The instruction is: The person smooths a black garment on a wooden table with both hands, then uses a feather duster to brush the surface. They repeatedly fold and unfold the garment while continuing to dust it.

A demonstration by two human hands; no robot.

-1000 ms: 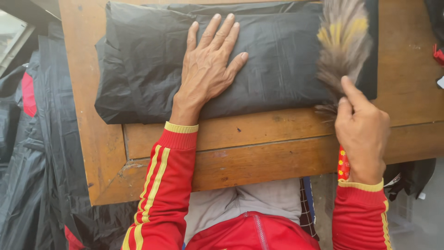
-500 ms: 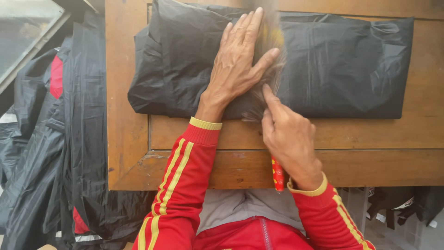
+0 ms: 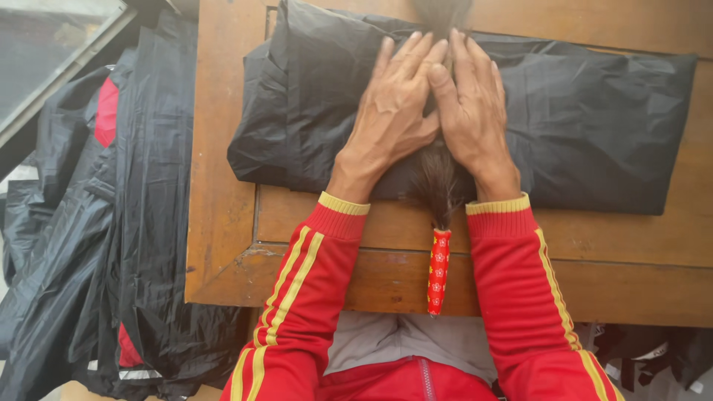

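Both palms are down on the folded black plastic bundle (image 3: 579,141), which lies across the wooden surface (image 3: 223,193). The left hand (image 3: 394,111) lies flat with fingers stretched out, grasping nothing, and the right hand (image 3: 471,111) lies just as flat beside it, thumbs touching. Between and under them runs the feather duster (image 3: 438,186), its red patterned handle (image 3: 438,271) sticking out over the near edge. Black raincoats (image 3: 111,245) with red patches are heaped off to the left.
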